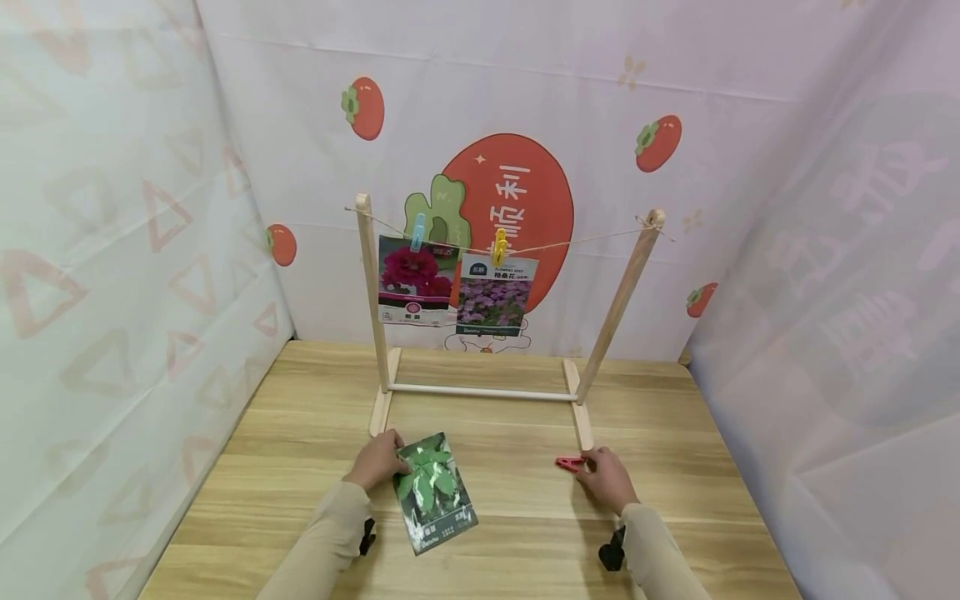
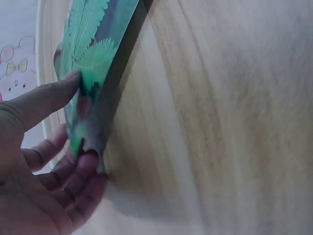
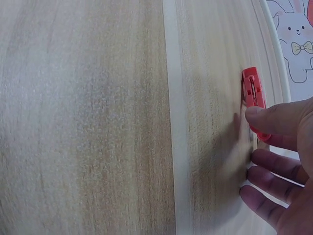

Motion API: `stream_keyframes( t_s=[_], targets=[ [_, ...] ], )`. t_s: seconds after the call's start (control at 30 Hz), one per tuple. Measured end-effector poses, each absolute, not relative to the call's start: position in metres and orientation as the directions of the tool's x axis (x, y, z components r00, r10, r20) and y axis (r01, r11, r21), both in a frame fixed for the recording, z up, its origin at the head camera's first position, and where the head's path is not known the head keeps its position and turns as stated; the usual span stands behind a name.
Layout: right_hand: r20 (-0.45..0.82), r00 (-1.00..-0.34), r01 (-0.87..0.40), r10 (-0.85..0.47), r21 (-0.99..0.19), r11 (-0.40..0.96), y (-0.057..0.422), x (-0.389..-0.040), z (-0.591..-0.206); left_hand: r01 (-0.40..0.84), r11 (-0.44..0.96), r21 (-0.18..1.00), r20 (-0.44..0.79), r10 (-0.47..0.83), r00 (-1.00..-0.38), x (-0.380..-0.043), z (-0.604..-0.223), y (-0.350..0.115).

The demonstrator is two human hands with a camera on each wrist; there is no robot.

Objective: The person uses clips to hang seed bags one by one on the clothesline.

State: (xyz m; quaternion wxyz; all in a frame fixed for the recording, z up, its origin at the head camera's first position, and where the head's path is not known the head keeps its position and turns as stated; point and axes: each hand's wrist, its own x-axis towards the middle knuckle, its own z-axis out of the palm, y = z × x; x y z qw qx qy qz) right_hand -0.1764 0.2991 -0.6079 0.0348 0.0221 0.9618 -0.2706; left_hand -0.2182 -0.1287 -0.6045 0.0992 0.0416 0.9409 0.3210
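My left hand (image 1: 380, 461) pinches a seed packet (image 1: 435, 493) with green leaves at its upper left edge, thumb on the printed face. In the left wrist view the packet (image 2: 93, 44) bends slightly at the thumb, with the fingers behind it. On the right, my right hand (image 1: 608, 477) holds a red clothespin (image 1: 570, 464) between thumb and forefinger, close over the table. The right wrist view has the clothespin (image 3: 254, 93) pointing away from the thumb, the other fingers loosely spread below.
Behind the hands stands a wooden frame (image 1: 621, 304) with a string (image 1: 577, 243) across its posts. A blue clothespin (image 1: 417, 233) holds a red-flower packet (image 1: 415, 283) there; a yellow clothespin (image 1: 499, 247) holds a purple-flower packet (image 1: 493, 300). Printed cloth (image 1: 480, 50) surrounds the wooden table (image 1: 510, 550).
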Motion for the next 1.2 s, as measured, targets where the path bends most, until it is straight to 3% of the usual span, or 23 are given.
stream_keyframes(
  t_s=[0.57, 0.77, 1.0, 1.2],
  targets=[
    [-0.12, -0.989, 0.143, 0.083, -0.701, 0.699, 0.3005, -0.1748, -0.6085, -0.214, 0.441, 0.872, -0.234, -0.01, -0.972, -0.2171, -0.6079, -0.1307],
    [-0.14, -0.985, 0.17, 0.099, -0.744, 0.646, 0.2997, -0.1741, -0.6072, -0.269, 0.335, 0.903, -0.284, -0.006, -0.959, -0.2152, -0.6063, -0.1297],
    [-0.08, -0.992, 0.12, 0.096, -0.812, 0.571, 0.2986, -0.173, -0.6061, -0.333, 0.242, 0.912, -0.341, -0.01, -0.94, -0.2127, -0.6125, -0.1284],
    [-0.119, -0.981, 0.183, 0.15, -0.809, 0.558, 0.2967, -0.1758, -0.6037, -0.376, 0.128, 0.918, -0.374, -0.037, -0.927, -0.2123, -0.6135, -0.1249]
  ],
)
